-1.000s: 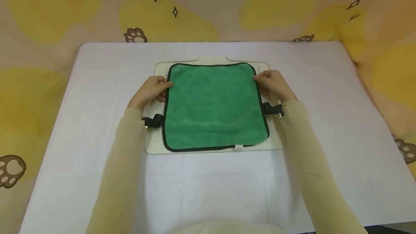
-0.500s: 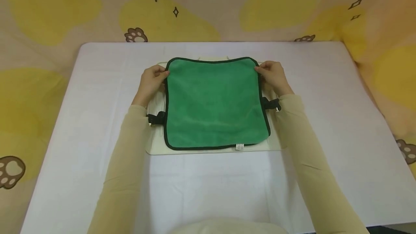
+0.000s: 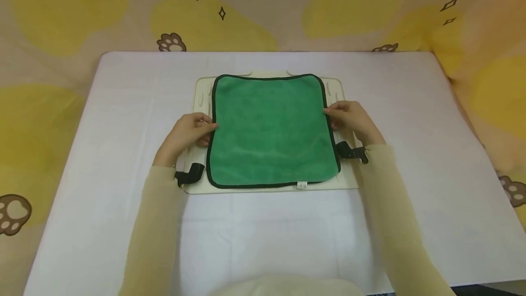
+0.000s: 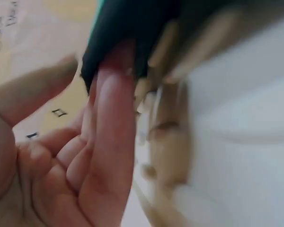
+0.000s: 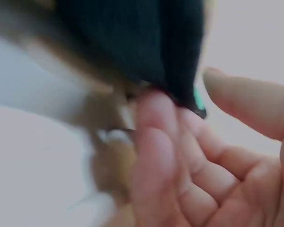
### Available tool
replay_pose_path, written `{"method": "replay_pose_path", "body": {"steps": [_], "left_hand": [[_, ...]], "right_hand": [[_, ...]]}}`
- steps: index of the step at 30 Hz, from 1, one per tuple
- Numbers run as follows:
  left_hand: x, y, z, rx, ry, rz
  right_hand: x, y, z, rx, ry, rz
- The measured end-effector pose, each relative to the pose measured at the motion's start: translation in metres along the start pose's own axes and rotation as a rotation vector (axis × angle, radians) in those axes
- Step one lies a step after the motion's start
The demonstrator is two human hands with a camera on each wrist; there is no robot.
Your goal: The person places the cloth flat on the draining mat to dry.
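Note:
A green towel (image 3: 271,131) with a dark bound edge and a small white label lies spread over a cream board (image 3: 201,104). The board has moulded grooves, and the towel hides most of it. My left hand (image 3: 186,136) loosely pinches the towel's left edge, thumb above and fingers below. On the opposite side my right hand (image 3: 352,120) holds the right edge alike, a little farther from me. Each wrist view shows the towel's dark underside (image 4: 113,42) between thumb and fingers, each thumb tip close against the edge; how firm the hold is, I cannot tell.
A white-covered table (image 3: 263,236) carries the board and extends on every side of it. Behind and to both sides hangs a yellow and peach patterned fabric (image 3: 263,8). Black wrist mounts (image 3: 191,173) sit close to the towel's sides.
The towel's far edge rose and spread, then sank back toward the board. Both hands have slid nearer to me along the side edges, while its near edge has hardly shifted.

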State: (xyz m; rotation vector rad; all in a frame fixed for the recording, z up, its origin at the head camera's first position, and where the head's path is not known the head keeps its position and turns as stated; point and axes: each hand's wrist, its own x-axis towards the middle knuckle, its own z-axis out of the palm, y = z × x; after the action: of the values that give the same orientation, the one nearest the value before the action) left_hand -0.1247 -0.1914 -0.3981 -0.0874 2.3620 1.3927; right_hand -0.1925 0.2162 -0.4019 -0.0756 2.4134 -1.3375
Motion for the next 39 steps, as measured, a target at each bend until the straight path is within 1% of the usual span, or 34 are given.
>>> {"method": "replay_pose_path", "body": {"steps": [2,4,8,10,13,17,21,25,29,33,39], "left_hand": [[-0.015,-0.008,0.006,0.011,-0.047,-0.011],[-0.027,-0.014,0.010,0.013,-0.084,-0.015],[-0.043,-0.018,0.014,0.010,-0.144,-0.012],[-0.046,-0.018,0.014,-0.006,-0.183,-0.008],[-0.047,-0.020,0.013,-0.025,-0.245,-0.002],[-0.046,-0.023,0.014,-0.031,-0.285,0.010],[-0.047,-0.024,0.013,-0.025,-0.309,0.019],[-0.048,-0.026,0.010,-0.032,-0.333,0.026],[-0.050,-0.027,0.007,-0.053,-0.343,0.045],[-0.050,-0.028,0.006,-0.072,-0.369,0.060],[-0.049,-0.029,0.005,-0.088,-0.412,0.041]], "right_hand": [[-0.017,0.005,0.001,0.052,-0.061,0.012],[-0.034,0.011,0.002,0.069,-0.108,0.010],[-0.061,0.020,0.005,0.084,-0.171,-0.009],[-0.072,0.024,0.009,0.081,-0.194,-0.025],[-0.087,0.028,0.014,0.076,-0.215,-0.026],[-0.104,0.030,0.018,0.117,-0.228,-0.001],[-0.112,0.034,0.021,0.173,-0.236,0.004],[-0.113,0.038,0.023,0.199,-0.218,-0.030],[-0.112,0.041,0.022,0.212,-0.198,-0.042],[-0.113,0.040,0.021,0.234,-0.197,-0.020],[-0.114,0.038,0.020,0.275,-0.210,0.011]]}}
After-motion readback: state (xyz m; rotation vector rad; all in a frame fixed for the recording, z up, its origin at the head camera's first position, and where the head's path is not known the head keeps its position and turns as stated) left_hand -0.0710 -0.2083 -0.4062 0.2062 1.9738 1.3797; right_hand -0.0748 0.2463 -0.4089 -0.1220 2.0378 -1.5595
